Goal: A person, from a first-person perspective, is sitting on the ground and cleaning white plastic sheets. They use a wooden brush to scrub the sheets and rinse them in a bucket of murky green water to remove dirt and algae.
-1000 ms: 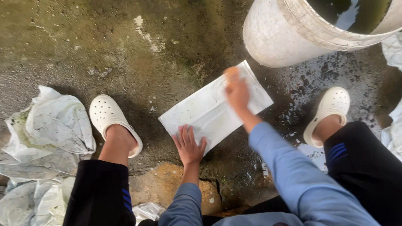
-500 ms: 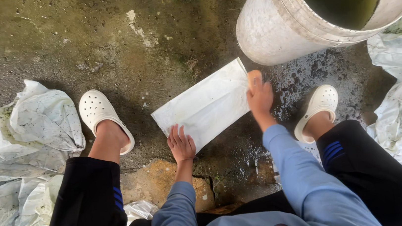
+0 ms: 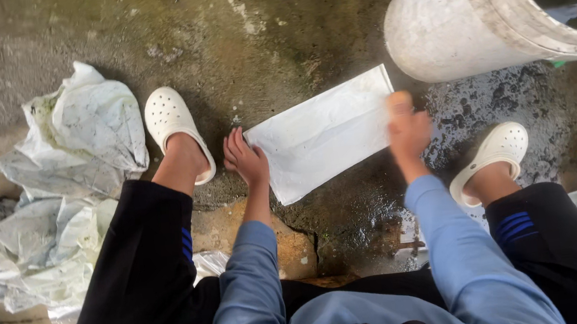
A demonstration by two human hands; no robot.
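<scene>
A flat white rectangular plastic sack point(image 3: 325, 133) lies spread on the wet, mossy concrete floor point(image 3: 146, 27) between the person's white perforated clogs. The left hand point(image 3: 245, 158) rests open, fingers splayed, pinning the sack's near left edge. The right hand point(image 3: 406, 128) is blurred at the sack's right end, its grip too smeared to tell. A large pale concrete tub of dark water point(image 3: 494, 12) stands just beyond. Crumpled whitish sacks point(image 3: 79, 144) lie heaped at the left; this one looks smoothed flat, not folded.

The person wears light-blue long sleeves point(image 3: 252, 294), black trousers point(image 3: 137, 285) with blue stripes, and white perforated clogs point(image 3: 174, 124).
</scene>
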